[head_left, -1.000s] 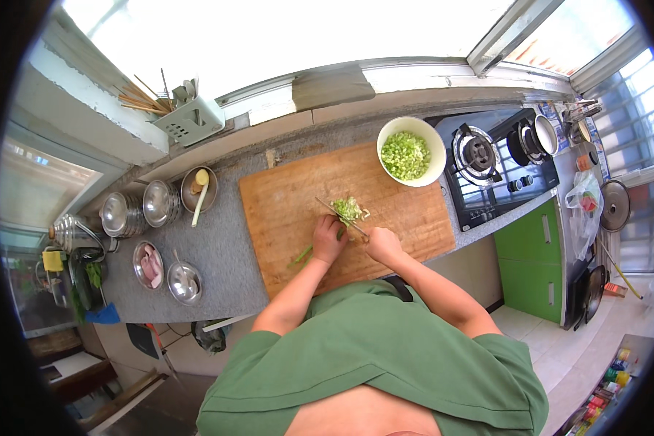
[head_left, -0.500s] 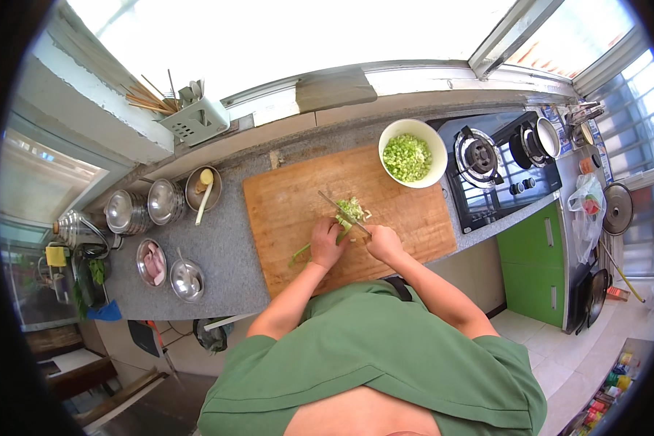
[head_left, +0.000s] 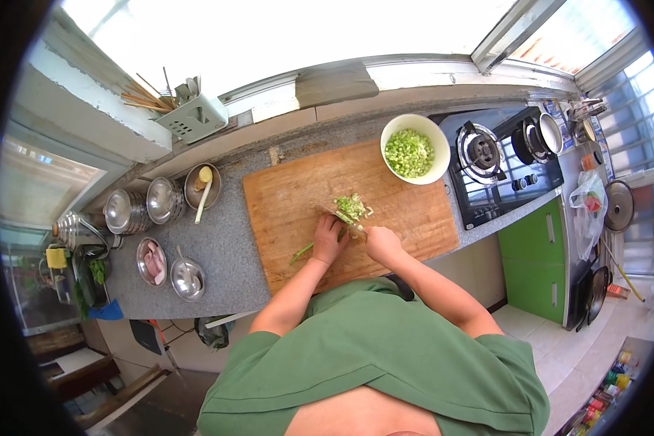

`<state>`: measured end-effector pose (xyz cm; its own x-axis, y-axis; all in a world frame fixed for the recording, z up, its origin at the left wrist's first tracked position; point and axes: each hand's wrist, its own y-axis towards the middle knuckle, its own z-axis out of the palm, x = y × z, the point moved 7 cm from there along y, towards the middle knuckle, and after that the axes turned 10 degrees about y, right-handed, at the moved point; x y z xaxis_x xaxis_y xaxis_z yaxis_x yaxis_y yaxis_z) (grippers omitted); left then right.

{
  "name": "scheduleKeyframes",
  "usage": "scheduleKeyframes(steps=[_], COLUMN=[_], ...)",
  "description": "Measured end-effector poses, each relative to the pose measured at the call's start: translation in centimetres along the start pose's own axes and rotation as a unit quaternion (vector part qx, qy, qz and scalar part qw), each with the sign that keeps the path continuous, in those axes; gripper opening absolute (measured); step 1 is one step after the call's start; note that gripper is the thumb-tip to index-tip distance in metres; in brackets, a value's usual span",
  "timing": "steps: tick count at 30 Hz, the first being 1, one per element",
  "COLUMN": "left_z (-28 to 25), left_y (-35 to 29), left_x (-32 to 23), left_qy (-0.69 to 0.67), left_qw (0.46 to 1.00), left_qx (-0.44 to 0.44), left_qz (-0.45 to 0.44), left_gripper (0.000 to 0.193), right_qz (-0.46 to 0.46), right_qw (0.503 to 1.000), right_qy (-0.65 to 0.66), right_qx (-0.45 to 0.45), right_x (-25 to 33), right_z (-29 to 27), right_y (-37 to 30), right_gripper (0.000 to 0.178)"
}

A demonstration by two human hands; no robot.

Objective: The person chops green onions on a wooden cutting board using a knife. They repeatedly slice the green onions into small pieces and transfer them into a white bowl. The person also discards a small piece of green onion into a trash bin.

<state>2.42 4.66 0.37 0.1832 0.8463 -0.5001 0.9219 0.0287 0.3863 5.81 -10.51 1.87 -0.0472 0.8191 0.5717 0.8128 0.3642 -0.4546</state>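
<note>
A wooden cutting board (head_left: 283, 211) lies on the counter before me. My right hand (head_left: 383, 245) is closed round the handle of a knife (head_left: 339, 216), whose blade points to the left across the board. Beside the blade, my left hand (head_left: 329, 241) presses down on green stalks (head_left: 303, 251) that look like celery; their ends stick out to the left under the fingers. Chopped green pieces (head_left: 352, 206) lie in a small heap just beyond the blade. On the board's far right corner a white bowl (head_left: 445, 149) holds many chopped green pieces.
Right of the board is a black gas stove (head_left: 479, 200) with a pot (head_left: 548, 133). Metal bowls (head_left: 163, 201) stand at the left, one with raw meat (head_left: 153, 263), another with a spoon (head_left: 188, 277). A utensil holder (head_left: 195, 120) sits on the window ledge.
The knife blade has shifted slightly down and toward my left hand, lying flatter against the stalks. Both hands stay in nearly the same place; the view has shifted a little.
</note>
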Motion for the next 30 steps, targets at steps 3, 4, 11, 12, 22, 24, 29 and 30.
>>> scheduleKeyframes(steps=[3,4,11,12,22,24,29,30], left_z=[0.2,0.4,0.1,0.1,0.2,0.3,0.3,0.3], left_y=[0.0,0.0,0.1,0.1,0.0,0.1,-0.2,-0.2], left_x=[0.1,0.1,0.1,0.0,0.0,0.0,0.4,0.3], left_qy=[-0.003,-0.004,-0.012,-0.009,-0.002,-0.003,-0.014,-0.011], left_qw=[1.000,1.000,1.000,1.000,1.000,1.000,1.000,1.000], left_qx=[0.009,0.013,-0.006,-0.010,0.005,-0.001,-0.012,-0.016], left_qz=[-0.008,-0.012,-0.008,-0.006,-0.002,-0.001,-0.008,-0.011], left_gripper=[0.019,0.019,0.019,0.020,0.019,0.019,0.018,0.018], right_qz=[0.045,0.037,0.001,0.003,0.050,0.062,0.002,-0.005], right_qw=[0.997,0.998,1.000,1.000,0.997,0.997,0.999,0.998], right_qy=[-0.051,-0.036,0.022,0.007,-0.048,-0.029,0.045,0.053], right_qx=[0.047,0.035,-0.014,-0.010,0.038,0.024,-0.030,-0.036], right_x=[0.3,0.5,1.0,1.0,0.4,0.1,0.1,0.3], right_z=[0.2,0.3,-1.2,-1.4,-0.3,0.0,-0.5,-0.8], right_y=[1.2,1.4,0.1,-0.1,1.0,1.6,0.0,-0.3], right_gripper=[0.029,0.030,0.035,0.035,0.023,0.024,0.026,0.026])
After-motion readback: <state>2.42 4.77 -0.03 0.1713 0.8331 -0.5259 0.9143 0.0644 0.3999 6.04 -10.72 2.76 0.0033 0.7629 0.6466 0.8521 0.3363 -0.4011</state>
